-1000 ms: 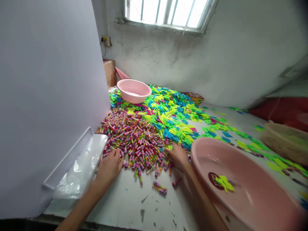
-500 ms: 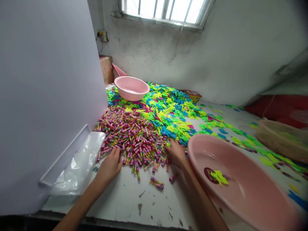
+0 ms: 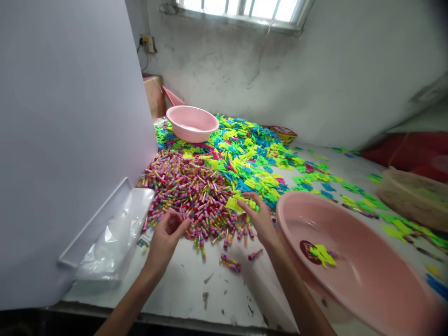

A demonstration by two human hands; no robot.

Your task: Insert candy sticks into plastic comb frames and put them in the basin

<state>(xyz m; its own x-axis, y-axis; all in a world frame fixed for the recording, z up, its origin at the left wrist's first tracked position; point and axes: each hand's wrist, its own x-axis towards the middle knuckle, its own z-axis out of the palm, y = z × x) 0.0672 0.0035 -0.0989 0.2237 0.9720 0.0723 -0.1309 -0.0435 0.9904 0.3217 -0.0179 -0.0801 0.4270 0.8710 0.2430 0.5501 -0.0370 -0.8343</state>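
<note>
My left hand [image 3: 167, 239] is at the near edge of a heap of small candy-filled tubes [image 3: 196, 191], its thumb and fingers curled together. What sits between those fingertips blends into the heap, so I cannot make it out. Between the thumb and fingers of my right hand [image 3: 257, 217] is a flat yellow-green plastic piece [image 3: 235, 203], raised over the heap's right side. Close by my right forearm stands a large pink basin [image 3: 364, 261] with a yellow plastic figure [image 3: 322, 255] inside. Several tubes lie together [image 3: 230, 263] on the white table, near a single tube [image 3: 255, 254].
Behind the tubes spreads a pile of green, yellow and blue plastic pieces [image 3: 252, 154], with a smaller pink basin [image 3: 192, 125] on it. Clear plastic bags [image 3: 112, 247] lie at left beside a tall white panel [image 3: 70, 140]. A beige basin [image 3: 413, 196] stands at far right.
My right hand has lifted from the pile's edge, and the yellow-green piece now shows in its fingers. My left hand has shifted slightly right, thumb and fingers forming a ring.
</note>
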